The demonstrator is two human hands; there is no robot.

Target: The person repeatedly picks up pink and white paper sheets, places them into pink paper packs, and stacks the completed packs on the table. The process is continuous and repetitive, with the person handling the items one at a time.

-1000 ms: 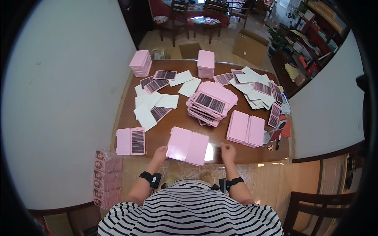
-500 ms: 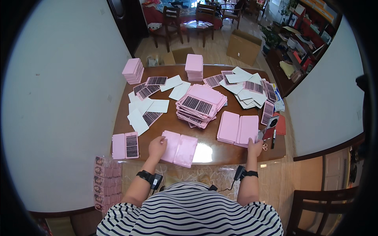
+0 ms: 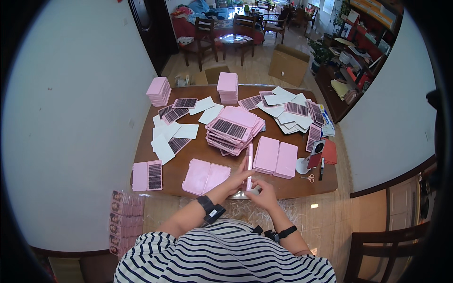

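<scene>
A shut, flat pink case [image 3: 249,162] stands on its long edge over the front of the table. My left hand [image 3: 239,178] grips it from the left, fingers along its side. At its near end my right hand [image 3: 264,194] is closed, its fingertips pinching the case's edge; a small pale bit by those fingertips is too small to make out. An opened, bare pink case [image 3: 206,177] lies flat just left of my left hand. Right of the held case lies a stack of opened pink cases [image 3: 275,158].
Behind rises a messy pile of pink cases [image 3: 230,128], one showing black rows. White cards [image 3: 175,132] and striped trays spread on both sides. Scissors [image 3: 309,178], a black pen [image 3: 322,169] and a red stand [image 3: 315,158] with a white disc lie right. Neat case stacks [image 3: 228,87] stand at the back.
My right hand has come from beside the right stack to the middle. My left hand has left the opened case and moved right; both are now at a pink case held on edge.
</scene>
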